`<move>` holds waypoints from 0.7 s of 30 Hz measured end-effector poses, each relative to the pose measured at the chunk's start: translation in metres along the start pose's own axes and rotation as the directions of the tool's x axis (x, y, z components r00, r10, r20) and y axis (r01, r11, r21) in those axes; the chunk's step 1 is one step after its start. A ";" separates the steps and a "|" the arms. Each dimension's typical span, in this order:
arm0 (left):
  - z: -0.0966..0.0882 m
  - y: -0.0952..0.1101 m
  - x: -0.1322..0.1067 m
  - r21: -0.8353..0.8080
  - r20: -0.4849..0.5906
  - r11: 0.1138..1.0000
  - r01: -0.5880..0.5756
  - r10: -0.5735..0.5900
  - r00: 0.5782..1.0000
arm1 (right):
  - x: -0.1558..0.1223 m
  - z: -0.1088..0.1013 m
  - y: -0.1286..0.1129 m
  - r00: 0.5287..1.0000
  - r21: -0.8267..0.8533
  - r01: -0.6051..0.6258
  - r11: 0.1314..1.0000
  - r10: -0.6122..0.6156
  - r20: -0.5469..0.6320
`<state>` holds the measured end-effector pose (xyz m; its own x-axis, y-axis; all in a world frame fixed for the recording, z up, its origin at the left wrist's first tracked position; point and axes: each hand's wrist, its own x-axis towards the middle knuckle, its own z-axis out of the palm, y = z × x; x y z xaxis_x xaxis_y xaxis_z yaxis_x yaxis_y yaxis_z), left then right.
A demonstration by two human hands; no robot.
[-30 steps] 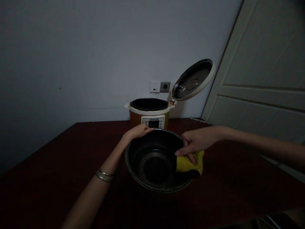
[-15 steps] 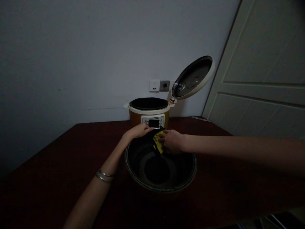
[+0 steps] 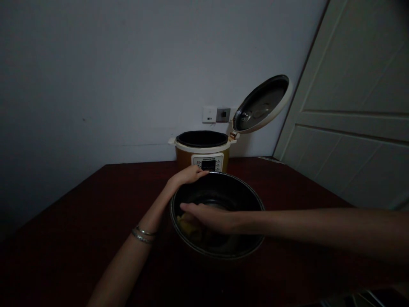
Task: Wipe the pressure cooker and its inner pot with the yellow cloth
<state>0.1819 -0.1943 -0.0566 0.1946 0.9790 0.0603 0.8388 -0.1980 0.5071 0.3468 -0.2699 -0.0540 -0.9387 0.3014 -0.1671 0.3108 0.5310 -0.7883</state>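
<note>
A dark, round inner pot [image 3: 234, 187] is tilted toward me over the table, its opening facing up and toward my side. My left hand [image 3: 191, 174] is closed over the pot's far left rim, thumb along the edge. Inside the pot, my right hand [image 3: 209, 216] presses a yellow cloth [image 3: 189, 227] against the near left wall. The cloth is dim and partly hidden under the fingers. Just behind the pot stands a multicooker [image 3: 185, 158] with a control panel on its front.
The cooker's lid [image 3: 263, 104] is raised on its hinge to the right. Wall sockets [image 3: 223, 114] sit behind it. The dark red table [image 3: 134, 192] reaches the wall, and a panelled door [image 3: 351, 106] stands at the right.
My right hand has moved the cloth from the pot's far rim down to the near left inner wall. My left hand stays on the rim.
</note>
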 end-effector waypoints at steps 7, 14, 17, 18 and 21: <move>0.002 -0.004 0.003 0.000 -0.003 1.000 -0.022 0.022 1.000 | -0.065 -0.045 -0.023 0.968 -0.057 -0.145 0.988 0.154 0.199; 0.002 -0.005 0.001 0.016 -0.006 0.998 -0.063 0.063 0.998 | -0.066 -0.086 0.010 0.976 -0.888 -0.118 0.444 0.217 -0.022; 0.002 -0.004 0.001 0.060 -0.018 0.997 -0.056 0.058 0.998 | -0.040 -0.091 0.032 0.999 -0.953 0.036 0.300 0.027 0.046; 0.002 -0.004 0.001 0.071 -0.021 0.996 -0.061 0.062 0.998 | -0.031 -0.092 0.038 0.995 -0.960 0.097 0.263 -0.047 0.087; 0.001 -0.002 0.001 0.077 -0.019 0.994 -0.084 0.086 0.996 | -0.013 -0.093 0.050 0.968 -0.961 0.208 0.185 -0.182 0.174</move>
<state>0.1808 -0.1926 -0.0587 0.2562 0.9592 0.1194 0.8561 -0.2825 0.4327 0.3887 -0.1739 -0.0363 -0.9910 0.0573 -0.1213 0.0057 0.9215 0.3883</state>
